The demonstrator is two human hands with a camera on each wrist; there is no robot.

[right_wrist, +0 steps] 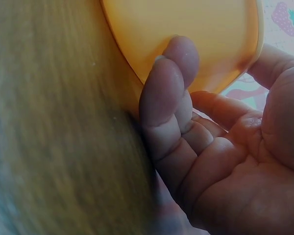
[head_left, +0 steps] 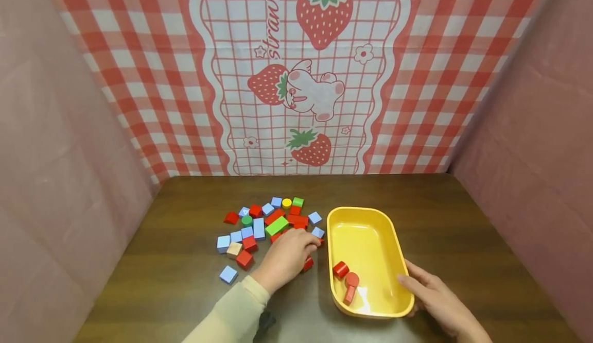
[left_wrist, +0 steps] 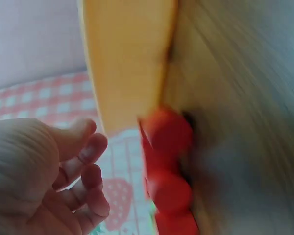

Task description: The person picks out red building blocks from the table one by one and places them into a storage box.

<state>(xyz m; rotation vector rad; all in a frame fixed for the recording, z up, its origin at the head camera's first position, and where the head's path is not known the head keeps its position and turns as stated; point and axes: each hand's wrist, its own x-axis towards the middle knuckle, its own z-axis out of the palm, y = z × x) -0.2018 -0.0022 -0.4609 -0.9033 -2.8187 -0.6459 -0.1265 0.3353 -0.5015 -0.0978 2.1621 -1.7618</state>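
Observation:
My left hand is over the right part of a spread of wooden blocks, beside red blocks it partly hides. In the left wrist view its thumb and fingers bend loosely, with nothing visible between them; blurred red blocks lie just beyond. My right hand grips the right side of a yellow plastic bin, thumb at the rim and fingers against the outer wall. Inside the bin, at its lower left, are a red cylinder, a round red block and a small red bar.
Several blue, red and green blocks lie left of the bin, among them a green block, a plain wood cube and a yellow cylinder. A single blue block lies nearest the front. Checked cloth hangs behind the dark wooden table.

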